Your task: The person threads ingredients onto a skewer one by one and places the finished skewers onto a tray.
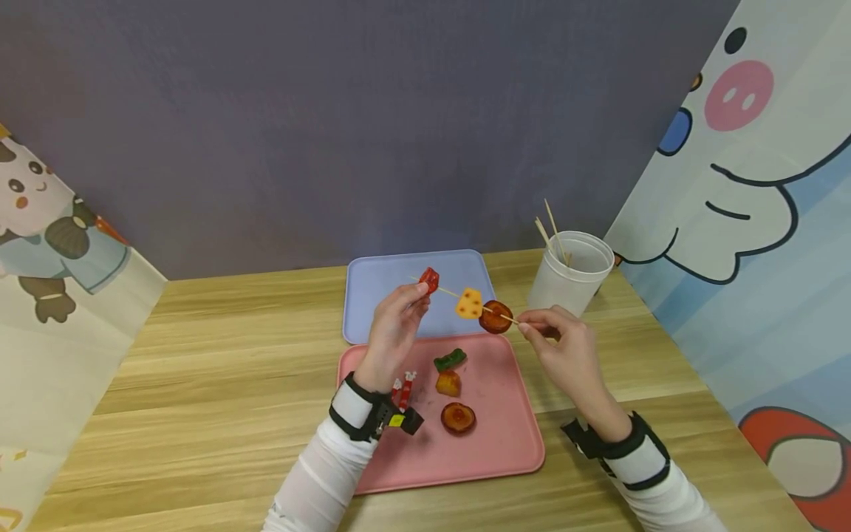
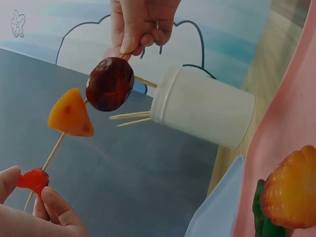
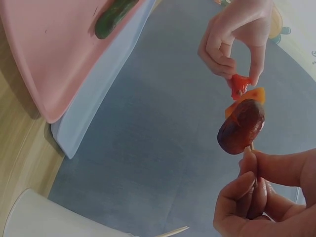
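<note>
My right hand (image 1: 568,355) pinches the near end of a wooden skewer (image 1: 448,293). Threaded on it are a brown mushroom cap (image 1: 495,317) close to the right fingers and a yellow, brown-spotted wedge (image 1: 469,304) beside it. Farther along, my left hand (image 1: 394,332) pinches a glossy red piece (image 2: 33,180), maybe pepper, between thumb and fingers. The skewer's far tip shows past this red piece in the left wrist view. A stretch of bare stick separates the red piece from the wedge. Both hands are raised above the trays.
A pink tray (image 1: 495,443) holds another mushroom cap (image 1: 458,418), a corn-like yellow piece (image 1: 448,383), a green piece (image 1: 450,360) and red-and-white sticks (image 1: 407,389) partly behind the left wrist. Behind it lies a blue tray (image 1: 372,295). A white tub (image 1: 565,284) with several skewers stands right.
</note>
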Demonstrator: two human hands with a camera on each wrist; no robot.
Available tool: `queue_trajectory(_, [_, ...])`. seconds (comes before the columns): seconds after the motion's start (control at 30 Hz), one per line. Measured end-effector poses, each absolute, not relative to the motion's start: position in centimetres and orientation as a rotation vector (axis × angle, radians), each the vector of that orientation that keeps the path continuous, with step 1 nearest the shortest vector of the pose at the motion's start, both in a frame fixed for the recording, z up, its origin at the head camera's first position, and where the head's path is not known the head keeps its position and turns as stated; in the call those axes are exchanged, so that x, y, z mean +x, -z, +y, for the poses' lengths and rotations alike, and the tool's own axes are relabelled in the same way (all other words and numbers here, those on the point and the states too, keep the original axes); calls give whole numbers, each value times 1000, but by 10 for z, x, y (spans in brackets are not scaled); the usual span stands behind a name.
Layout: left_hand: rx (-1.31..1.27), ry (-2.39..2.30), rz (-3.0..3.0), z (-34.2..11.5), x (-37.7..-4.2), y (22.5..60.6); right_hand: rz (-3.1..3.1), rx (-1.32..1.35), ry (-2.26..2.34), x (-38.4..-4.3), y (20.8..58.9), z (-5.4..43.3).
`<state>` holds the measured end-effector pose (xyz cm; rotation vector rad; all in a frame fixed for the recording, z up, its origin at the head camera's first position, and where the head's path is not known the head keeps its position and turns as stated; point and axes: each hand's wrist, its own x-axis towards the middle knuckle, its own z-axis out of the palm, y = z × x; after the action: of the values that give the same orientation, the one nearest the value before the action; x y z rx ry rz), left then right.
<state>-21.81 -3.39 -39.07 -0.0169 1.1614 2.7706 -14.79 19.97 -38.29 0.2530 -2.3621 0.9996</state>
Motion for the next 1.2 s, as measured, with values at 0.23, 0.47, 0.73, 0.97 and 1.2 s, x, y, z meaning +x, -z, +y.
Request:
queue_trajectory(0.23, [-12, -2738, 1188, -29, -217, 393, -2371, 248, -1002, -148, 383, 200])
queue_trajectory(0.47, [-22, -2698, 1229, -26, -216, 394, -2370, 284, -941, -150, 385, 199])
queue_trajectory(0.73, [-37, -2655, 1288, -27, -215, 396, -2395, 315, -842, -150, 387, 198])
queue_trajectory(0.97, [-26, -2597, 1346, -30, -215, 397, -2409, 307, -826, -151, 387, 199])
queue_trajectory(1.2, [-3, -2532, 1381, -31, -217, 398, -2387, 306, -816, -149, 386, 199])
